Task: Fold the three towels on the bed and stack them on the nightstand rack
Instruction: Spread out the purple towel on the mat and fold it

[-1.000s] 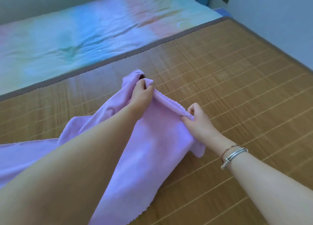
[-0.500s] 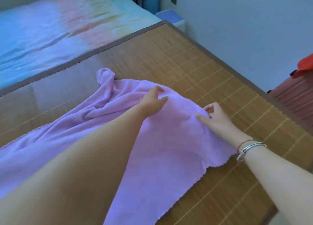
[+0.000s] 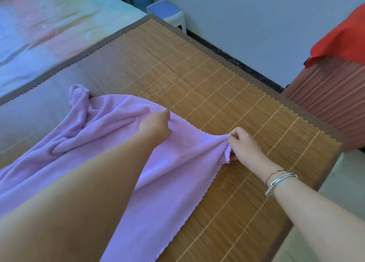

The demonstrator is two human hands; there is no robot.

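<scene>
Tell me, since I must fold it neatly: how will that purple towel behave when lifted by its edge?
Probably floppy: the purple towel bunches into soft wrinkles and sags between the left hand and right hand pinching it. Likely light, since fingertip pinches raise its edge. It may slide on the smooth bamboo mat.

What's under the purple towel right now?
The purple towel lies on the bamboo mat. Both the left hand and right hand pinch its edge. Whatever the cloth covers is hidden.

Both hands (pinching) on lilac towel (image 3: 110,123)
</scene>
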